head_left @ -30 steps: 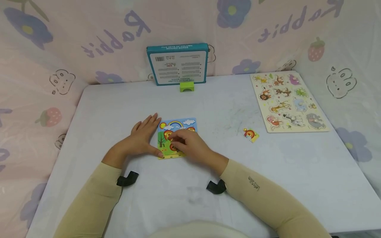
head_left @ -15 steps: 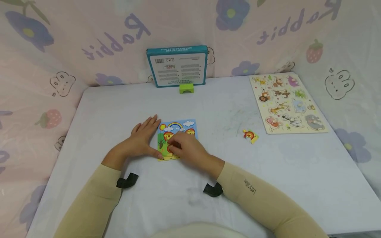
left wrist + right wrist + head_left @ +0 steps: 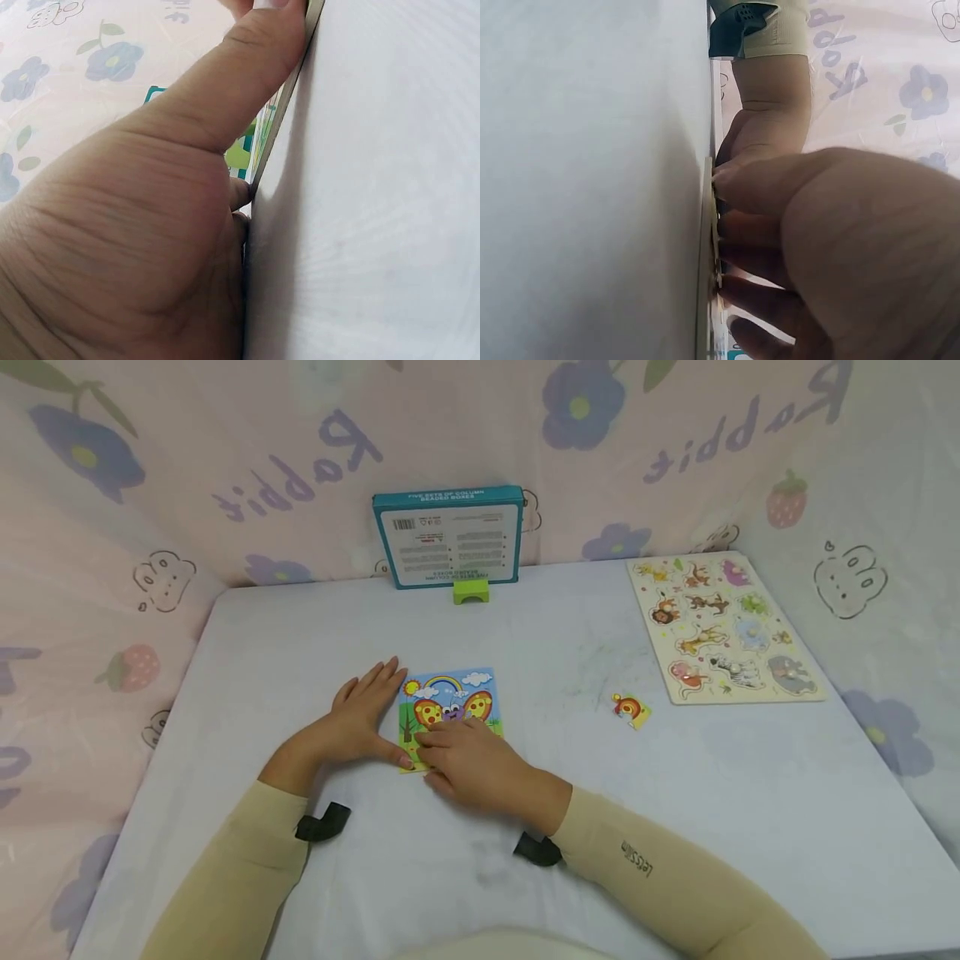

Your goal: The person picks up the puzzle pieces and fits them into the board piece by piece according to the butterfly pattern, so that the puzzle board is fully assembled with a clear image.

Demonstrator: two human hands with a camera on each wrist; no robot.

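A small square jigsaw puzzle (image 3: pixel 453 708) with a butterfly, a rainbow and a sun lies flat in the middle of the table. My left hand (image 3: pixel 356 722) is spread along its left side, the thumb on the lower left corner. Across the lower part of the puzzle rests my right hand (image 3: pixel 476 766), its extended fingers on the surface and hiding that section. The right wrist view shows these fingertips (image 3: pixel 724 283) against the puzzle's face. One loose jigsaw piece (image 3: pixel 631 711), with a red and yellow print, lies apart to the right.
A wooden animal peg puzzle board (image 3: pixel 725 631) lies at the back right. A teal-edged box (image 3: pixel 450 539) stands upright at the back, with a green arch block (image 3: pixel 471 592) against its foot. Printed curtains enclose the table's back and sides.
My right hand has gone from pinching a piece over the puzzle to lying with extended fingers on its lower part. The butterfly's face now shows. My left hand stays in place.
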